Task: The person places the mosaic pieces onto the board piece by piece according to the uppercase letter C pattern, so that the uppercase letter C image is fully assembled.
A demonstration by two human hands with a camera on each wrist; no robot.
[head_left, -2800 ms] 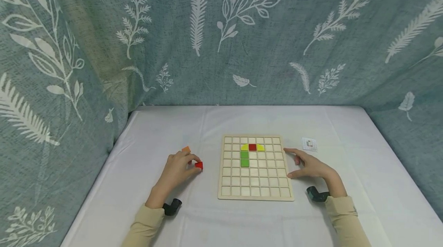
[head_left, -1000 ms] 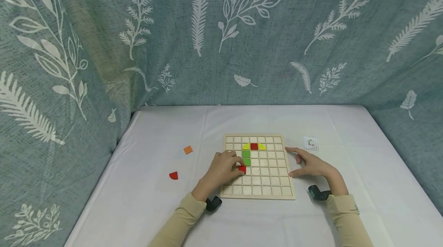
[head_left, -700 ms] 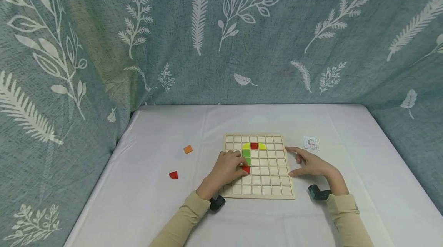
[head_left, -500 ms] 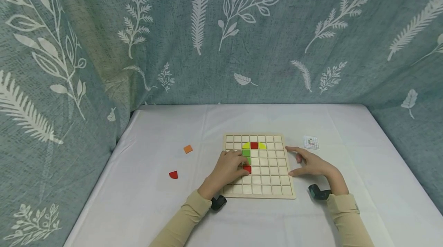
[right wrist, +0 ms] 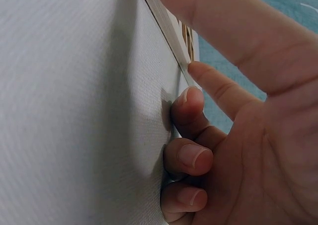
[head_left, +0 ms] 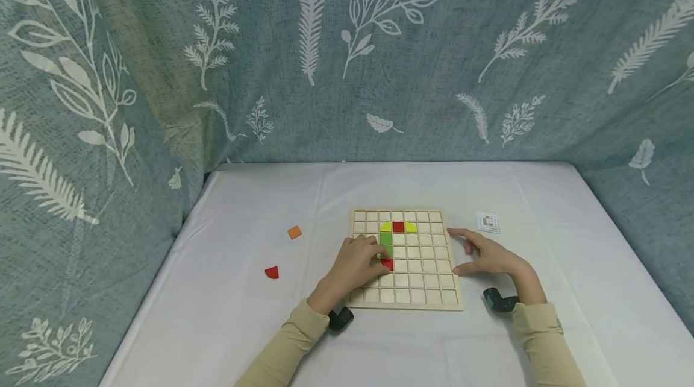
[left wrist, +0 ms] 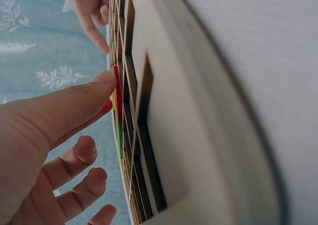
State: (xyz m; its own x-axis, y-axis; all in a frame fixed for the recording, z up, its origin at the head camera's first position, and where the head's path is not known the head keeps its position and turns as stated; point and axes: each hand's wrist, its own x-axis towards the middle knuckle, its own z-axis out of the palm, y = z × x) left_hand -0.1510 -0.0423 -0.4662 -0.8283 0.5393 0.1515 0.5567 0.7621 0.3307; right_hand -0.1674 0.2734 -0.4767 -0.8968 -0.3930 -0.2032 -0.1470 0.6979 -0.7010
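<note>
The left hand pressed a red piece into a cell of the wooden board, directly below 2 green pieces, its fingertip on the piece, apparently to seat it flat. The right hand braced the board's right edge, thumb and forefinger straight against it and the other fingers curled, holding nothing, probably to stop it sliding. A loose red piece and an orange piece lay on the white-clothed counter, a small card beyond. Leaf-print curtains enclosed the space.
</note>
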